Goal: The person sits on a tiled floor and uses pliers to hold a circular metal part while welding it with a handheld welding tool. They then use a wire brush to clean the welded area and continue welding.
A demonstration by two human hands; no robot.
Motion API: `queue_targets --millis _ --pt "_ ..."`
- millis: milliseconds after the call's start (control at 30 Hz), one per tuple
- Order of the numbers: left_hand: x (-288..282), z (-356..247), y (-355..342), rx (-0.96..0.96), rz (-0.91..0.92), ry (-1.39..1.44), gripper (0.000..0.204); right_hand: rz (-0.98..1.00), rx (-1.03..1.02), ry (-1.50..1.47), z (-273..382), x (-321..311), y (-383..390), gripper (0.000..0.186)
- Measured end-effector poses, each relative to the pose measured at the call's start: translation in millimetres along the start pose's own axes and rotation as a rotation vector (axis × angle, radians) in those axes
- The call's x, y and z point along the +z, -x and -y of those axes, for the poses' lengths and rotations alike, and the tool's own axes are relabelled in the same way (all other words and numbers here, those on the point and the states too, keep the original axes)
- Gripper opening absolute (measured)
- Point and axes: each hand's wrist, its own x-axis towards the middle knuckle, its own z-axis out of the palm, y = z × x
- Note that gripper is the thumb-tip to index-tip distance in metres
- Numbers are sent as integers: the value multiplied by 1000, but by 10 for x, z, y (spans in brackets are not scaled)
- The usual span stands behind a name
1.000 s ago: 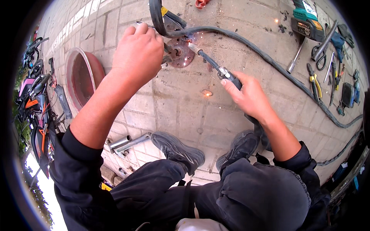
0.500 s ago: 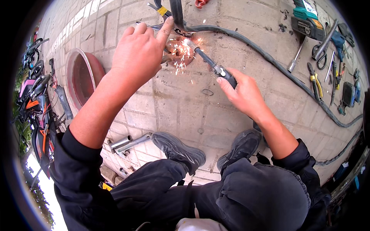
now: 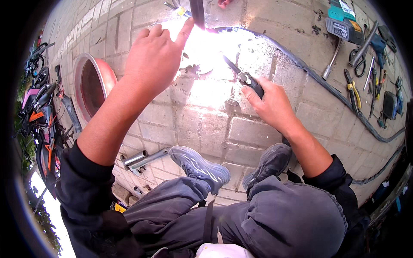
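Observation:
My right hand (image 3: pixel 273 101) is closed around the handle of a welding torch (image 3: pixel 246 78), whose neck points up and left into a white glare. My left hand (image 3: pixel 155 53) reaches to the glare's left side. Its index finger stretches to a dark metal tube (image 3: pixel 197 13) and presses on its side, while the other fingers are bent and the thumb is hidden. The tube's lower end and the workpiece around it are washed out by the arc light. A tool with a yellow band (image 3: pixel 181 11) lies beside the tube.
A dark cable (image 3: pixel 301 64) curves across the paving to the right. A teal cordless tool (image 3: pixel 342 21), yellow-handled pliers (image 3: pixel 353 92) and several other tools lie there. A red wheel rim (image 3: pixel 103 77) stands left, with metal tubes (image 3: pixel 144 159) by my shoe and a motorcycle (image 3: pixel 45 142) farther left.
The orange sparks at the torch tip have given way to a bright white arc glare that lights the paving, my shoe and trousers. Both hands stay nearly where they were.

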Motion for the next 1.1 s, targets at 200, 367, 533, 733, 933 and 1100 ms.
queue_targets --millis 200,367,533,733,933,1100 --pt "-19 5 0 -3 -27 190 83 214 342 -521 -215 -137 -50 41" --pt "-27 6 9 -1 -32 213 80 248 383 -575 -251 -64 -113 41" --pt "-2 -4 50 6 -70 231 80 240 376 -605 -249 42 -138 45" --pt "-13 16 45 14 -39 215 84 273 375 -566 -245 64 -178 40" --pt "-47 -6 25 15 15 194 84 212 159 -420 -312 100 -220 45" --pt "-48 -6 29 7 14 204 83 295 341 -583 -259 -28 -287 45"
